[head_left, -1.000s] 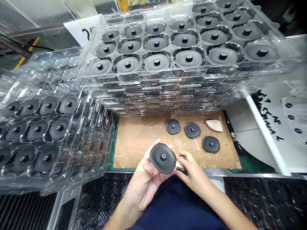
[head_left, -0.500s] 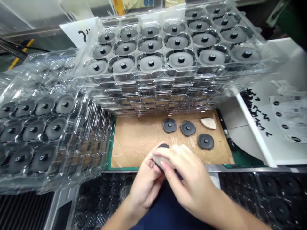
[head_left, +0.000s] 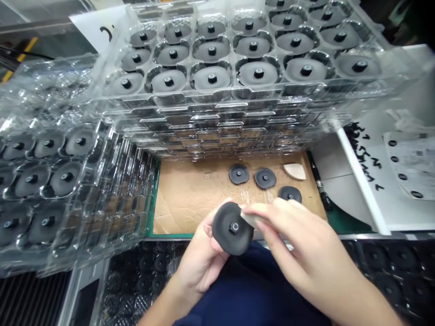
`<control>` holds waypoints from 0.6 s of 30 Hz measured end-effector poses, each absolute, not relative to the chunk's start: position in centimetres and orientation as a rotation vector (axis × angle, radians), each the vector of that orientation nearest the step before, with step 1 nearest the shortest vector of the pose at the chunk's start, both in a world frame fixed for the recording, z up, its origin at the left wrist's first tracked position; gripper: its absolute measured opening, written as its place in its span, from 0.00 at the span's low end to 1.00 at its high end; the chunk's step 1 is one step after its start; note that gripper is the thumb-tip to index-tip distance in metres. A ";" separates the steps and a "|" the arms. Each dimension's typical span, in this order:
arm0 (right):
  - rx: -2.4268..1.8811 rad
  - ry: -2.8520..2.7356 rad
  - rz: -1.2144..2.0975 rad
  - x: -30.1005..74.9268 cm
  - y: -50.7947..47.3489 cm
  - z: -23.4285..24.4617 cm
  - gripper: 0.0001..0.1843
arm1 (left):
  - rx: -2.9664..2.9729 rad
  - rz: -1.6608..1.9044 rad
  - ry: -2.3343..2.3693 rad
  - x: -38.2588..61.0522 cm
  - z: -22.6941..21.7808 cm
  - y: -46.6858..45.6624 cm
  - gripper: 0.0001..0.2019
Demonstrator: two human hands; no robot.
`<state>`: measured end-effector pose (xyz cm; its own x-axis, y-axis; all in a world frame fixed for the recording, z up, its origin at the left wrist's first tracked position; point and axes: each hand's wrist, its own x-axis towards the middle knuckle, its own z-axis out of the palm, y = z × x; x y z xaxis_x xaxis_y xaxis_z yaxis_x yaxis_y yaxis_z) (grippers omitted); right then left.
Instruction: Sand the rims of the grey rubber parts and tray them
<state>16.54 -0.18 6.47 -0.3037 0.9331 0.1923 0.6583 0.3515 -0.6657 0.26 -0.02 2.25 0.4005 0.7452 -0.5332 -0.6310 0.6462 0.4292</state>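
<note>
A dark grey round disc with a short central stub [head_left: 228, 235] is gripped at its left edge by my left hand [head_left: 200, 258], its stub side towards me. Between the thumb and fingers of my right hand [head_left: 299, 244] is a small pale pad [head_left: 249, 218], mostly covered by the fingers. The pad's tip meets the disc's upper right rim. On the cardboard sheet [head_left: 183, 194] beyond my hands lie three similar discs, one of them a disc [head_left: 239, 174] at the left; the rightmost disc [head_left: 290, 194] is partly covered by my right hand.
A pale wedge-shaped piece [head_left: 294, 171] lies at the cardboard's right. Behind rises a stack of clear plastic trays [head_left: 217, 97] filled with discs; another tray stack [head_left: 78, 190] stands left. A black marker pen [head_left: 321, 188] and a white box panel [head_left: 363, 181] are on the right.
The disc in my left hand has turned from nearly edge-on to face me. My right hand has shifted right with the pad, uncovering the disc. The view has moved slightly.
</note>
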 end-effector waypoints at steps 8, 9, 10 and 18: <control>-1.365 -1.592 0.999 16.9 2.4 3.5 0.11 | 0.150 0.815 0.613 -0.3 2.8 0.0 0.22; -1.463 -1.506 1.041 17.2 2.0 2.7 0.11 | 0.125 0.816 0.609 -0.5 2.7 -0.1 0.23; -1.521 -1.447 1.106 17.4 1.4 1.8 0.12 | 0.108 0.821 0.606 -0.7 2.6 -0.2 0.23; -1.671 -1.381 1.109 18.9 -1.4 0.6 0.12 | 0.105 0.774 0.545 -0.5 2.0 0.0 0.25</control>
